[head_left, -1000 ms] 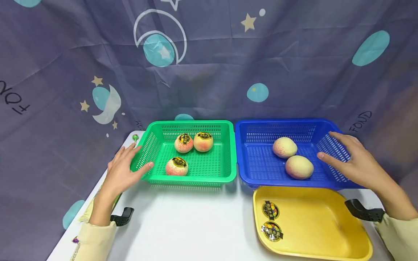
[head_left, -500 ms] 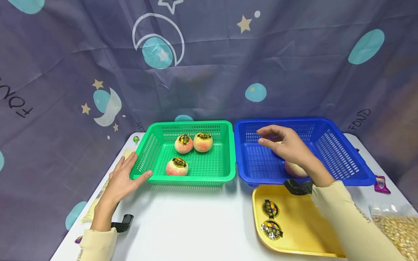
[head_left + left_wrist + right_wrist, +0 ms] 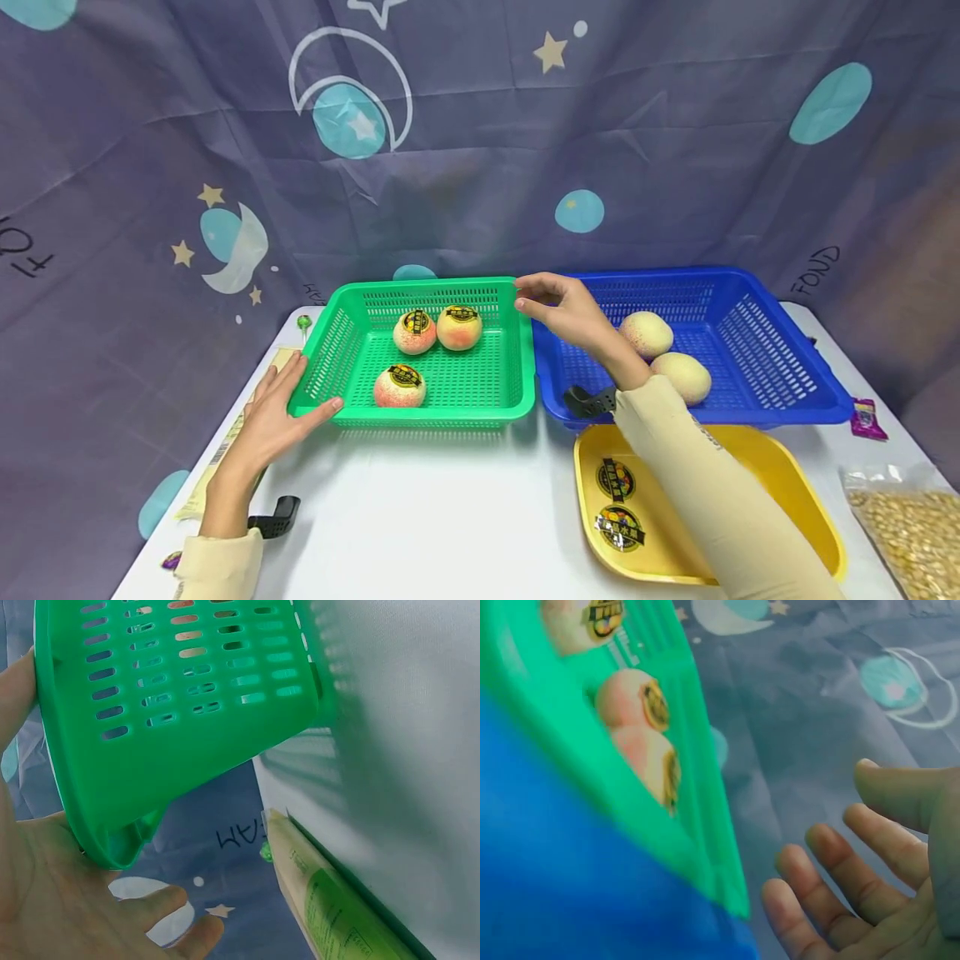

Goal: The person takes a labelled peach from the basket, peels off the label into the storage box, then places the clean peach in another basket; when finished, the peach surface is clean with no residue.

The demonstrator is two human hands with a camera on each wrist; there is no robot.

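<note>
Left hand [image 3: 273,417] spread flat against the near left corner of the green basket [image 3: 517,400], thumb along its front rim. Right hand [image 3: 566,307] over the far right corner of that basket, fingers loosely curled, holding nothing, close to the rim; actual contact impossible to tell. Three stickered peaches [image 3: 400,387] loose inside the basket. Blue basket [image 3: 787,408] pressed against its right side, with two plain peaches [image 3: 647,334]; yellow tray [image 3: 750,467] nearer, right of the green basket. Likely risks: a tilted lift rolling the peaches, or the blue basket dragged along.
</note>
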